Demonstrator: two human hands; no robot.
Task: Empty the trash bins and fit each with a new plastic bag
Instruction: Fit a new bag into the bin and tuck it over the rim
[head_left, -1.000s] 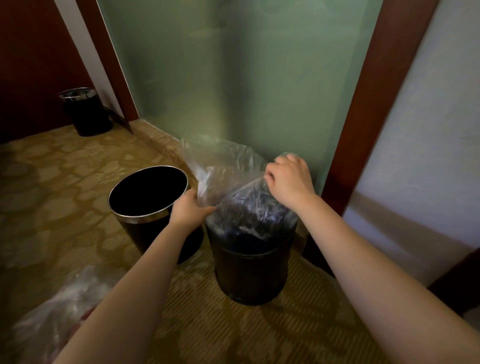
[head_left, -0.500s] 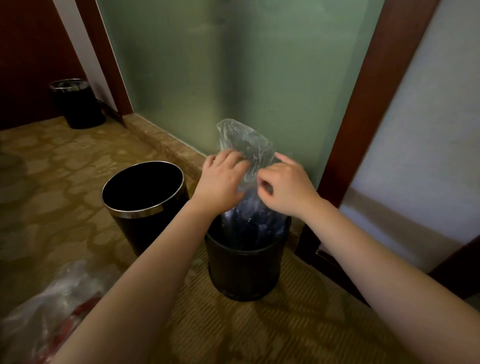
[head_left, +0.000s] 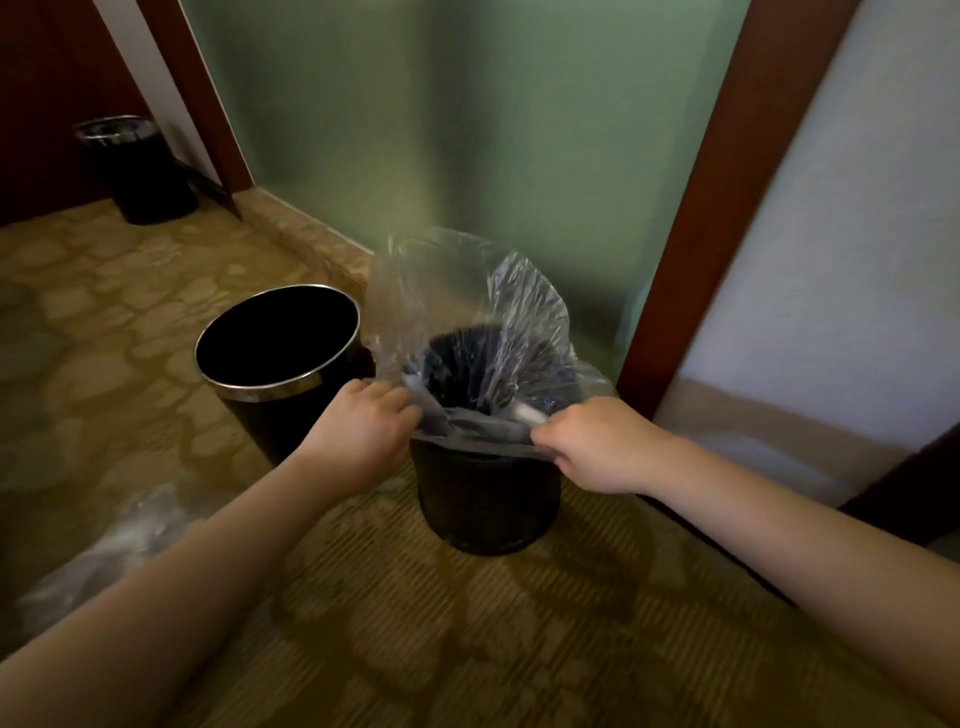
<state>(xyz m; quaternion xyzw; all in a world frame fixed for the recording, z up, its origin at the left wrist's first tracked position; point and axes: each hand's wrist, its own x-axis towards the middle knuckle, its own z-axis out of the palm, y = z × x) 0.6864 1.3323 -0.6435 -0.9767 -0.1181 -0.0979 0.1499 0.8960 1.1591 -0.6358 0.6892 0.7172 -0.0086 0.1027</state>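
head view: my left hand (head_left: 363, 426) and right hand (head_left: 592, 447) have dropped to the rim of the centre bin (head_left: 483, 499), each pinching the plastic bag (head_left: 467, 322) that stands inside, not yet folded over. the nine o'clock bin (head_left: 275, 387) looks unlined.

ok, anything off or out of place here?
Some crumpled clear plastic lies loose on the carpet, lower left. The new bag has its far edge standing unfolded above its bin. The neighbouring steel-rimmed bin shows no liner.
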